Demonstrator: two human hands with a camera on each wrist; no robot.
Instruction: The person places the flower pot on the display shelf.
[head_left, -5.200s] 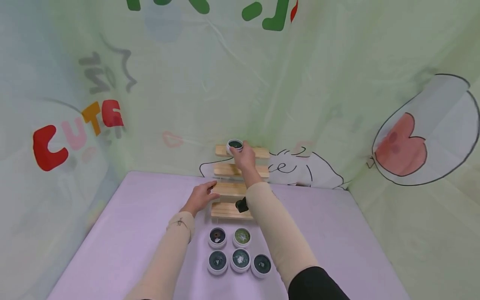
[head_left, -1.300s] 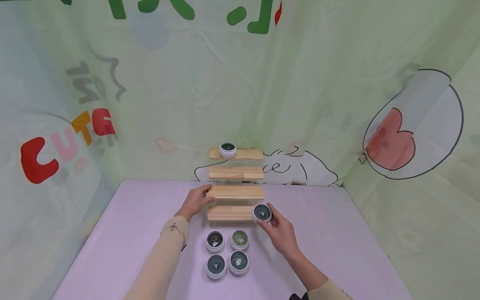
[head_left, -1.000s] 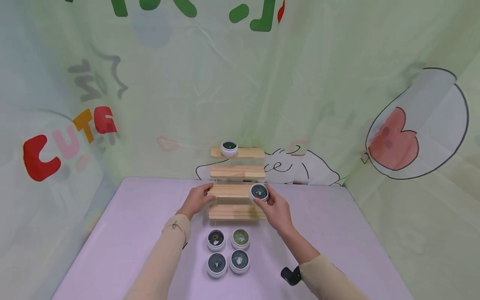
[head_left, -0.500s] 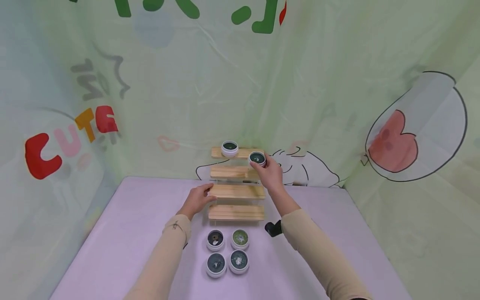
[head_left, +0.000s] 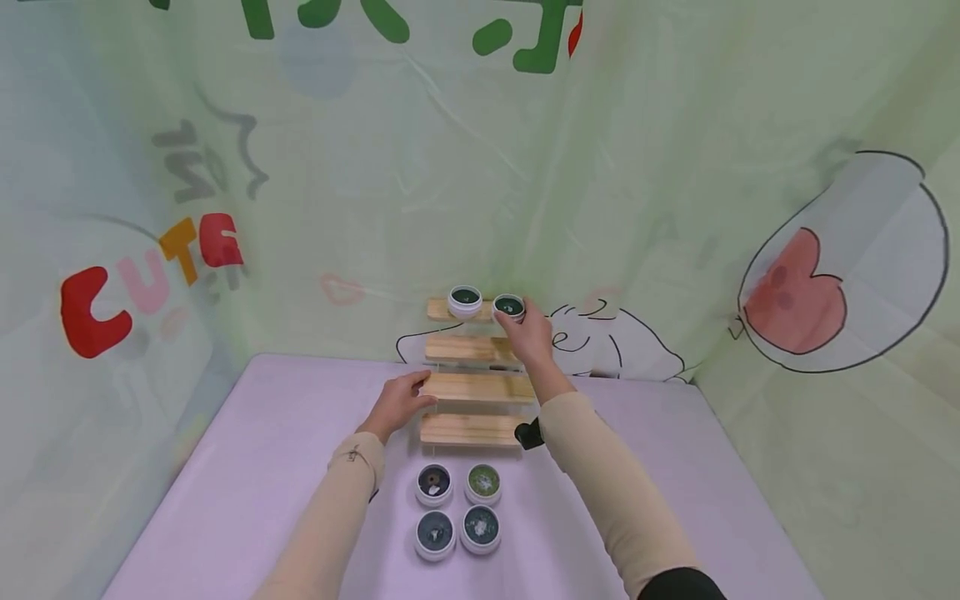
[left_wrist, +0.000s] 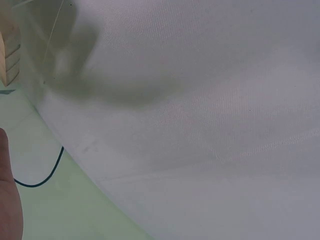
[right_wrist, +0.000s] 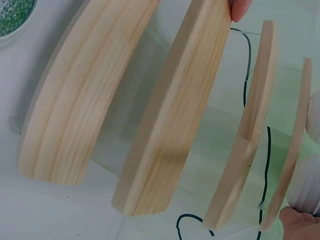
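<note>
A four-tier wooden stand (head_left: 480,386) stands at the back of the table. My left hand (head_left: 396,404) holds the left end of its second plank from the front, thumb at the front edge and fingers behind. On the top plank, my right hand (head_left: 531,335) grips a small round white jar (head_left: 509,307) with a dark green top. Beside it on the left sits a matching jar (head_left: 464,302), a small gap apart. In the right wrist view the held jar (right_wrist: 303,185) is against the top plank. Only part of my left hand (left_wrist: 9,200) shows in the left wrist view.
In front of the stand are several more white jars in two rows: a dark one with a brown spot (head_left: 433,481), a green one (head_left: 483,481), and dark ones (head_left: 435,532) nearer me. A printed curtain (head_left: 375,183) hangs behind the lilac table (head_left: 300,433).
Earlier my right hand set one jar on the top plank's left, then lifted another from the front row. It has carried this one up to the top plank's right. My left hand stays put.
</note>
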